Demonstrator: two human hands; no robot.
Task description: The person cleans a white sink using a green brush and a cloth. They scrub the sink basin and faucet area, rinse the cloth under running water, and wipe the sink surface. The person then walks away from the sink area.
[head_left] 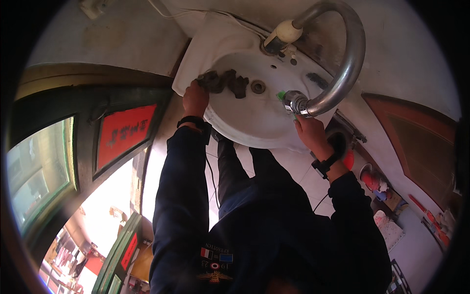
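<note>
A white ceramic washbasin lies before me. My left hand is at its left rim, its fingers closed on one end of a dark, crumpled wet cloth that stretches into the bowl. Right of the cloth is the round drain. My right hand is at the right side of the bowl, under the chrome end of a thick curved metal pipe. A small green thing shows beside that chrome end; the fingertips are partly hidden, so what they hold is unclear.
The pipe arches from a cream-coloured fitting at the basin's back. A dark object lies on the basin's right ledge. A green door with a red paper stands left. Red and white items are at the lower right. A cable runs along the wall.
</note>
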